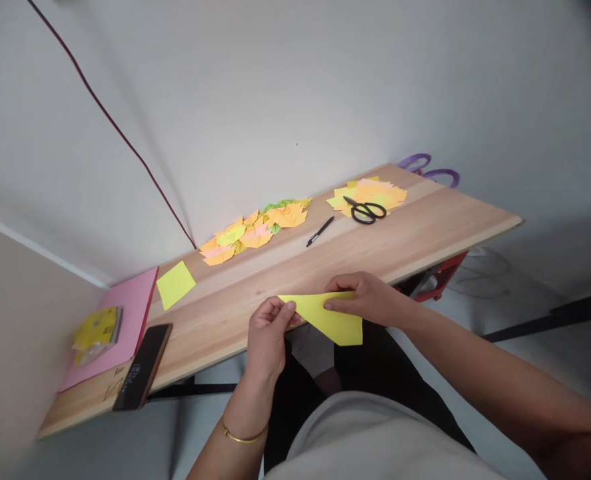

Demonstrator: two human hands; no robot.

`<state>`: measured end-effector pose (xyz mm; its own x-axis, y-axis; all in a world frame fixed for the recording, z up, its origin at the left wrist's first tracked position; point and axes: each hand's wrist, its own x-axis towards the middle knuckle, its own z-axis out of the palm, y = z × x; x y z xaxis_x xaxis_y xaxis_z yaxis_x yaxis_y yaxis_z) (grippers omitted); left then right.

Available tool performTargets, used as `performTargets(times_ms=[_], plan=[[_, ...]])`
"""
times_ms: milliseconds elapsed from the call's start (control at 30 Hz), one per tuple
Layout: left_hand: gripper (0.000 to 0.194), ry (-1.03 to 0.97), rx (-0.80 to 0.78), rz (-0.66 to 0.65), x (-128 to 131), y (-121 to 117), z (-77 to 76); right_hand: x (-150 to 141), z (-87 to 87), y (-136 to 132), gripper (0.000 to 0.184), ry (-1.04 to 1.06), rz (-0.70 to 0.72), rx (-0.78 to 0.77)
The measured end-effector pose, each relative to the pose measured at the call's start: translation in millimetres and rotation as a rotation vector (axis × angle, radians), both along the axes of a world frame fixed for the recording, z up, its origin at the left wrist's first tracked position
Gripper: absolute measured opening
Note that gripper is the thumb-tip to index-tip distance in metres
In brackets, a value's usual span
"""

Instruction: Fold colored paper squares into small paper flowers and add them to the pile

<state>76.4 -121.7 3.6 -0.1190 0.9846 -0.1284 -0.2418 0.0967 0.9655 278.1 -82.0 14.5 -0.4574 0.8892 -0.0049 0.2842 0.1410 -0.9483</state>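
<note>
A folded sheet of yellow paper (332, 320) is held between my two hands over the table's front edge. My left hand (270, 333) pinches its pointed left corner between thumb and fingers. Along the upper right edge, my right hand (362, 299) grips the same paper, thumb in front and fingers behind. The paper's lower right part hangs loose above my lap. Farther back on the wooden table (255, 287) lie a black pen (320, 231) and black-handled scissors (368, 211), the scissors resting on a pile of cut paper (390, 193).
Folded orange, yellow and green paper pieces (255, 230) line the wall side. A yellow square sheet (176, 285) lies at left, near pink paper (130, 300) with a yellow packet (98, 330) on it. A phone (142, 367) sits at the front edge. Purple handles (440, 177) stick out behind the table.
</note>
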Motion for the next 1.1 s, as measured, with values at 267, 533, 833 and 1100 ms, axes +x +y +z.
performTargets(times_ms=[267, 533, 833, 1100], plan=[[0.02, 0.036, 0.002, 0.004, -5.7, -1.2, 1.7, 6.5, -2.0, 3.6, 0.032, 0.269, -0.039, -0.214], [0.023, 0.043, -0.008, 0.028, -4.2, -1.9, -0.1, 5.5, -19.5, -0.7, 0.04, 0.391, -0.066, -0.371], [0.024, 0.131, 0.011, 0.019, -0.6, -1.3, 7.6, 1.2, -7.9, -5.9, 0.033, 0.294, -0.16, -0.288], [0.022, 0.134, 0.006, 0.032, -3.4, -0.5, -0.3, 0.8, -11.4, -5.6, 0.034, 0.273, -0.184, -0.298]])
